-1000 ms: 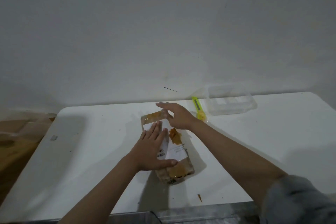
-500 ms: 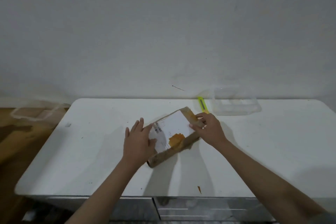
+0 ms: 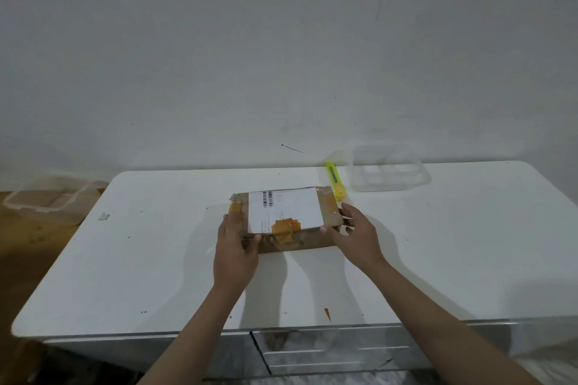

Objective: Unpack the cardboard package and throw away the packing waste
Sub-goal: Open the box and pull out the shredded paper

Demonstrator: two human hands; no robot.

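A flat brown cardboard package (image 3: 287, 216) with a white shipping label and orange tape patches lies on the white table (image 3: 156, 259), its long side running left to right. My left hand (image 3: 236, 244) grips its left end, thumb on the front side and fingers along the top edge. My right hand (image 3: 355, 233) holds its right end, thumb at the front corner and fingers curved round the side. The package is taped shut.
A yellow utility knife (image 3: 335, 180) lies just behind the package's right corner. A clear plastic container (image 3: 387, 173) stands at the back right by the wall. Another clear container (image 3: 47, 200) sits on the floor to the left. A small orange scrap (image 3: 327, 313) lies near the front edge.
The package has been turned from pointing away from me to lying crosswise. Both hands shifted from lying on top to holding its two ends.
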